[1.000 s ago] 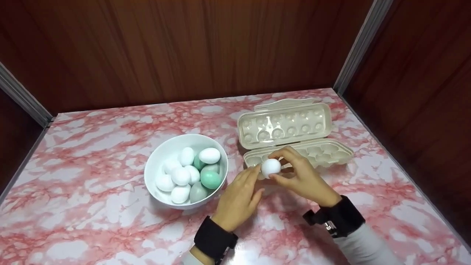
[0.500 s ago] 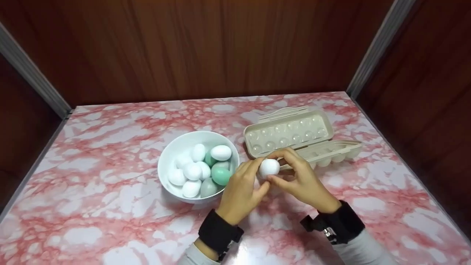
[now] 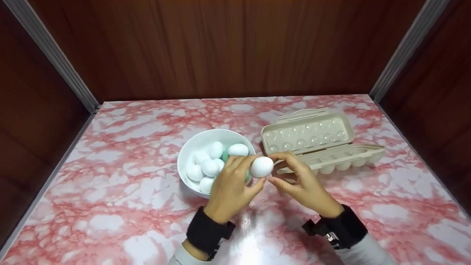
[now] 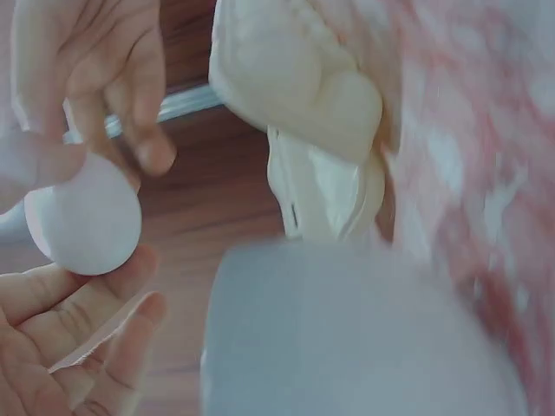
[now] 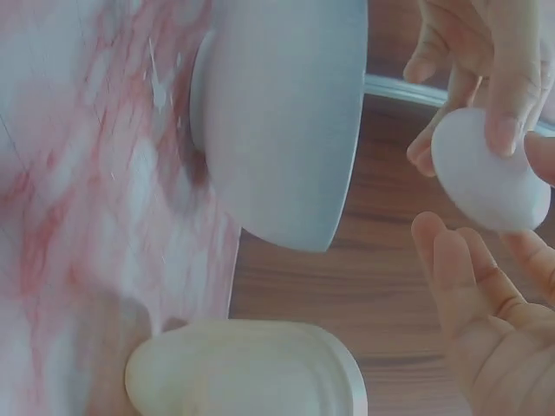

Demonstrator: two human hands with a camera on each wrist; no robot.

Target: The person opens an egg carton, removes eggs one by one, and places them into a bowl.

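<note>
In the head view, both hands meet around a white egg [image 3: 262,166] held above the table. My left hand [image 3: 228,187] pinches it from the left, its thumb below and its fingers behind. From the other side, my right hand [image 3: 307,187] has thumb and index finger curled at the egg's right edge. Both wrist views show thumb and finger of each hand at the egg [image 5: 490,169]. A white bowl [image 3: 187,147] of several white eggs stands behind my left hand, which hides its right part; a little green shows there.
Right of the bowl lies an open beige egg carton [image 3: 309,138], lid back, cups toward me. The undersides of some cups show, and my right hand covers part of its left end. Wood-patterned walls [image 3: 235,48] border the pink marbled table [image 3: 140,121].
My left hand has come to grip the egg that my right hand held. The hands and egg now sit nearer the bowl and overlap it. The carton's near half looks more tilted.
</note>
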